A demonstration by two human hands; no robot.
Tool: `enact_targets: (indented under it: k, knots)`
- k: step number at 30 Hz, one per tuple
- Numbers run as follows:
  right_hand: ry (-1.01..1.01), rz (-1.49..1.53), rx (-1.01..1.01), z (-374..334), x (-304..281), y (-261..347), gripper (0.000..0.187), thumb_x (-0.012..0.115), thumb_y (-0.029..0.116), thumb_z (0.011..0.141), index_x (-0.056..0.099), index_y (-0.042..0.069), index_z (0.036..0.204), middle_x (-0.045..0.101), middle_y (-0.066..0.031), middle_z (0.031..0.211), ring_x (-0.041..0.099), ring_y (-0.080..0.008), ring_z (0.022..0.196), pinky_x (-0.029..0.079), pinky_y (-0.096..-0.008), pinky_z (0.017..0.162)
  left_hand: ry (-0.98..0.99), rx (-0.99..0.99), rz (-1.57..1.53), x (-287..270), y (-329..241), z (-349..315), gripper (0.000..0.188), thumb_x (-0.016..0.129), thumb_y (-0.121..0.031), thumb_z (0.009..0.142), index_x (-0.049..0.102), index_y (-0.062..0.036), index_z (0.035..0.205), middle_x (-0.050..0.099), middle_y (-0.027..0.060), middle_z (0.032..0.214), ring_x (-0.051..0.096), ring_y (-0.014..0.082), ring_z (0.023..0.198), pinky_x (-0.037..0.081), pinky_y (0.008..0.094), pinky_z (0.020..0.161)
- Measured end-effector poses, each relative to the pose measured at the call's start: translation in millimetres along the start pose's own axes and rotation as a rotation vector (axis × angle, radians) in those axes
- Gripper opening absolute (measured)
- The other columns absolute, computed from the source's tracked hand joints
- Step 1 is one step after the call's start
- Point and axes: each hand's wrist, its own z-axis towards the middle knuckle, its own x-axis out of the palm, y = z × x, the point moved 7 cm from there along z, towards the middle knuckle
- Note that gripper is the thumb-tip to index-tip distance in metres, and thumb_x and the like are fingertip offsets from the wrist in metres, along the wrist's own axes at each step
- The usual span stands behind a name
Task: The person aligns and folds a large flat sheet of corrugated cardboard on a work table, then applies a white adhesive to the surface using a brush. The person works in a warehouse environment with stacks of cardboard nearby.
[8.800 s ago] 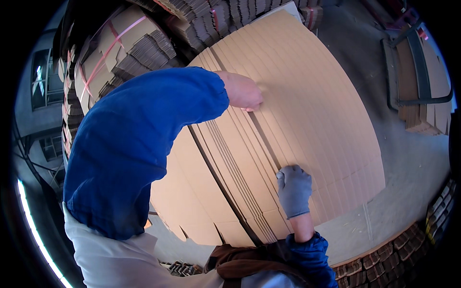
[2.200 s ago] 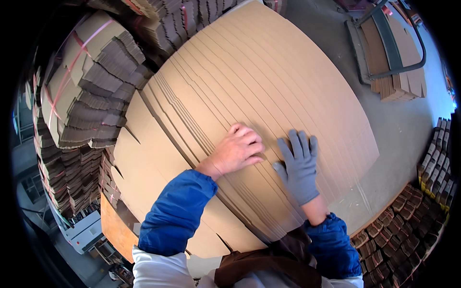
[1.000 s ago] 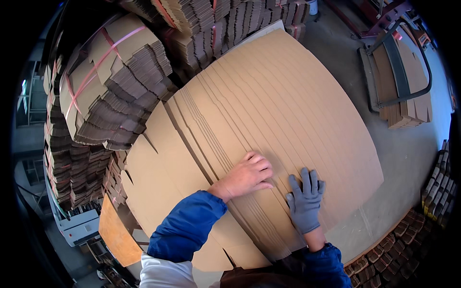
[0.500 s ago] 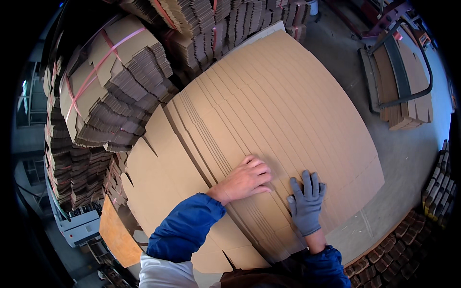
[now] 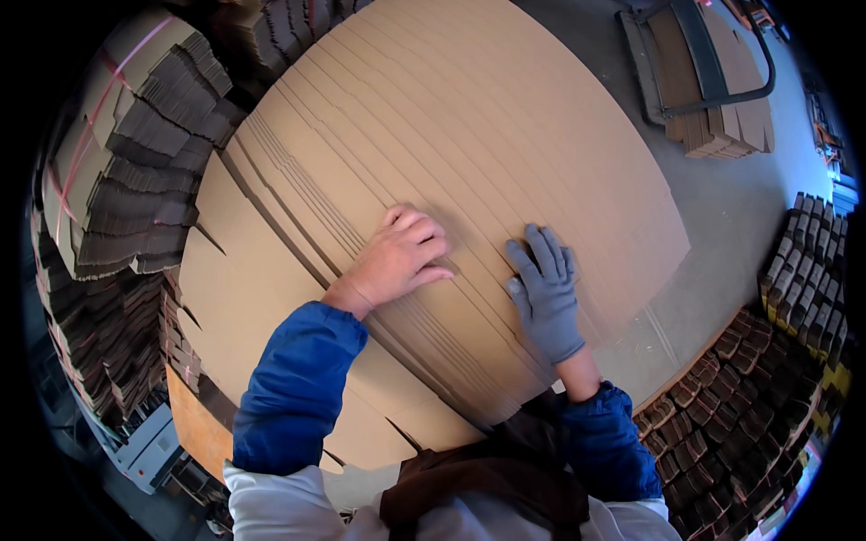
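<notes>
Atop cardboard (image 5: 505, 135), two hands (image 5: 397, 252), one gloved

The bare left hand (image 5: 392, 257) is resting half-curled on the fanned cardboard sheets (image 5: 505, 117); the gray-gloved right hand (image 5: 547, 302) is lying flatter on them. Strapped cardboard bundles (image 5: 161, 126) are standing left of the sheets, a loaded handcart (image 5: 702, 59) beyond their right side.

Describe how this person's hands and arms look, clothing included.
The left hand is bare; the right hand wears a grey full-fingered glove. Both arms have loose blue sleeves with gathered cuffs; a white sleeve shows above the left one.
</notes>
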Motion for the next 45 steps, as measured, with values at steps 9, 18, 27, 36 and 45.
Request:
enact_targets:
  k: [9, 18, 27, 36, 45]
  knots:
    - [-0.034, -0.108, -0.006, 9, 23, 35, 0.058, 0.071, 0.032, 0.087, 0.058, 0.016, 0.141, 0.039, -0.0172, 0.157, 0.034, -0.0392, 0.145, 0.024, -0.0637, 0.113, -0.012, -0.009, 0.028, 0, -2, -3, 0.033, 0.083, -0.033, 0.077, 0.065, -0.0140, 0.097, 0.059, 0.0010, 0.103, 0.054, 0.0252, 0.107, 0.040, 0.0447, 0.104]
    - [-0.062, -0.083, -0.033, 8, 29, 34, 0.060, 0.072, 0.036, 0.085, 0.058, 0.017, 0.140, 0.038, -0.0160, 0.156, 0.031, -0.0388, 0.145, 0.019, -0.0667, 0.112, 0.050, -0.067, 0.135, -7, -17, -6, 0.025, 0.077, -0.034, 0.085, 0.064, -0.0139, 0.093, 0.058, 0.0013, 0.098, 0.053, 0.0243, 0.105, 0.041, 0.0403, 0.100]
    - [-0.056, -0.101, -0.031, 7, 30, 31, 0.059, 0.070, 0.037, 0.086, 0.059, 0.017, 0.140, 0.037, -0.0163, 0.158, 0.031, -0.0402, 0.146, 0.017, -0.0666, 0.114, -0.024, -0.047, 0.112, -4, -14, -13, 0.028, 0.076, -0.036, 0.086, 0.060, -0.0136, 0.087, 0.055, 0.0023, 0.091, 0.053, 0.0248, 0.099, 0.042, 0.0398, 0.094]
    - [-0.047, -0.114, -0.021, 6, 30, 31, 0.059, 0.071, 0.035, 0.085, 0.059, 0.017, 0.140, 0.037, -0.0165, 0.158, 0.030, -0.0406, 0.147, 0.016, -0.0670, 0.114, -0.038, -0.021, 0.095, -5, -14, -19, 0.026, 0.074, -0.036, 0.088, 0.060, -0.0137, 0.087, 0.055, 0.0028, 0.091, 0.053, 0.0245, 0.099, 0.042, 0.0401, 0.095]
    - [-0.101, -0.069, 0.044, 3, 2, 42, 0.050, 0.074, 0.029, 0.085, 0.062, 0.014, 0.132, 0.052, -0.0164, 0.140, 0.047, -0.0377, 0.130, 0.032, -0.0594, 0.109, 0.003, -0.019, 0.168, -63, 59, 0, 0.015, 0.072, -0.023, 0.089, 0.064, -0.0134, 0.097, 0.062, 0.0027, 0.103, 0.055, 0.0264, 0.109, 0.043, 0.0424, 0.099]
